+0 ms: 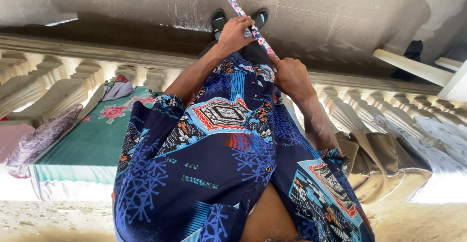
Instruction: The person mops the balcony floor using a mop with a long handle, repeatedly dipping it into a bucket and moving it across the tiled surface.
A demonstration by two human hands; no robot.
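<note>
Far centre, stick: a thin pole point(243, 16) with a pink-and-blue speckled wrap runs from the top edge down toward the body, over grey floor tiles point(311, 8).
Left hand point(236, 33): fingers clenched around the pole, farther along it, above two dark sandals point(238, 20).
Right hand point(291, 75): grasping the pole's near end, close to the blue patterned shirt point(219, 154).
Left side: green flowered cloth point(92, 144) draped over a pale balustrade point(53, 93).
Right side: tan cloth point(384, 164), probably drying too; view skewed.
</note>
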